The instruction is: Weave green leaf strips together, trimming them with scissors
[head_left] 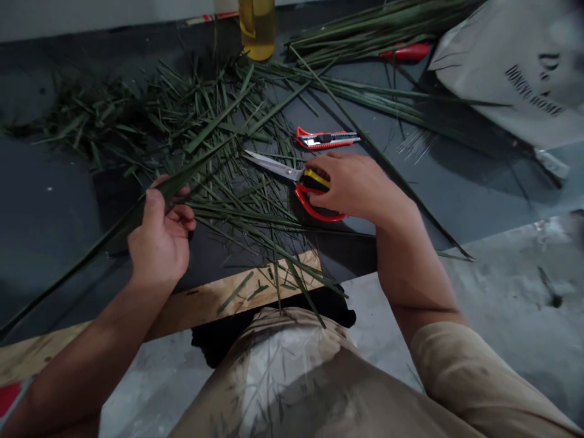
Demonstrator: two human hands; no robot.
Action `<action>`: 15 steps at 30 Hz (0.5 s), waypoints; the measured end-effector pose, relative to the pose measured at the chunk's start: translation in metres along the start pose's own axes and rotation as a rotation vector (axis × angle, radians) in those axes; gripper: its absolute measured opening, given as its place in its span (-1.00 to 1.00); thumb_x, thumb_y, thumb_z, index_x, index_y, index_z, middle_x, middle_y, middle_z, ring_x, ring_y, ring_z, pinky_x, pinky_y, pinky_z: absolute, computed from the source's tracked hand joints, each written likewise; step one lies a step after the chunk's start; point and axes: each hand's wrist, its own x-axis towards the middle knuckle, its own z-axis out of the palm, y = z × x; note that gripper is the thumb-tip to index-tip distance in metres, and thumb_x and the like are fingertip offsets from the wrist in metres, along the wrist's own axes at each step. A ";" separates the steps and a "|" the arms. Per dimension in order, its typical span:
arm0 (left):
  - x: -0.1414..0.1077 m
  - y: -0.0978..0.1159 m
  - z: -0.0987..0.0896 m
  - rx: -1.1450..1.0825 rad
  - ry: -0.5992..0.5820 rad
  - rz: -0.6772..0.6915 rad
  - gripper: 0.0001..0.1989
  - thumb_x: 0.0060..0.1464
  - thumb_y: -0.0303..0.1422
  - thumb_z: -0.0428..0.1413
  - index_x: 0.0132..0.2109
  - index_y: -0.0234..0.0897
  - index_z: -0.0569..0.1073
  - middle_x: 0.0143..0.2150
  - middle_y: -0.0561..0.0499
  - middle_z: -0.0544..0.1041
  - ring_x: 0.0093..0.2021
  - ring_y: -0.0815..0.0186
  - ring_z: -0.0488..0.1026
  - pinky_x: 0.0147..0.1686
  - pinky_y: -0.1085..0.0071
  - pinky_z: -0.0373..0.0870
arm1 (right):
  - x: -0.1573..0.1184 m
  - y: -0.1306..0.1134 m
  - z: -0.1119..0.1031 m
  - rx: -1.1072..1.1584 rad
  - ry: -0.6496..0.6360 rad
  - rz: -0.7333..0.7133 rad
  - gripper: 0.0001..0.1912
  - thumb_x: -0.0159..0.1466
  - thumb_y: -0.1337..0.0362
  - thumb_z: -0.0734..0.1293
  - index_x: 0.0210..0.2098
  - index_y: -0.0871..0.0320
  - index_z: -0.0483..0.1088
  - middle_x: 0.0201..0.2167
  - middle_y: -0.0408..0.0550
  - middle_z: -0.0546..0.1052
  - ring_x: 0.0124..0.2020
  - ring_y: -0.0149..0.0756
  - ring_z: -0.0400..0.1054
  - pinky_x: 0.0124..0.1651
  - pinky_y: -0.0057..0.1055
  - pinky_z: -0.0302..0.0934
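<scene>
while a long leaf (191,170) is pinched between the thumb and fingers of the left hand (162,237), near the front edge of the bench (41,194), the scissors (314,184) are gripped by the right hand (353,185) around their handles, blades pointing left. the leaf is best held lightly, so that it is not creased, and separated from the loose clippings (219,152). the blade tips should be kept clear of the left fingers, and the cutter (326,140) just beyond should not be brushed.
</scene>
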 end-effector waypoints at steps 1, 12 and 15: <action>0.000 0.001 -0.001 -0.003 0.001 0.003 -0.80 0.28 -0.18 0.27 -0.05 -0.15 0.62 -0.25 0.09 0.64 -0.47 0.45 0.37 -0.54 0.49 0.21 | -0.002 0.002 -0.002 0.027 0.023 -0.015 -0.46 0.22 0.23 0.43 0.20 0.13 0.49 0.10 0.18 0.58 0.02 0.09 0.50 0.08 -0.05 0.34; -0.004 0.008 -0.002 0.032 0.015 0.122 -0.67 0.13 -0.07 0.37 -0.02 -0.04 0.59 -0.22 0.16 0.62 -0.49 0.49 0.39 -0.56 0.49 0.23 | -0.008 -0.002 -0.009 0.210 -0.002 -0.178 -0.45 0.22 0.29 0.42 0.22 0.14 0.52 0.08 0.11 0.64 0.01 -0.03 0.54 0.07 -0.20 0.38; -0.005 0.008 0.000 0.056 0.038 0.181 -0.66 0.16 -0.04 0.34 -0.02 -0.08 0.58 -0.23 0.15 0.62 -0.51 0.49 0.39 -0.59 0.50 0.23 | -0.010 -0.004 -0.019 0.222 -0.162 -0.193 -0.53 0.29 0.26 0.37 0.19 0.12 0.53 -0.20 0.01 0.68 -0.27 -0.17 0.53 -0.15 -0.30 0.33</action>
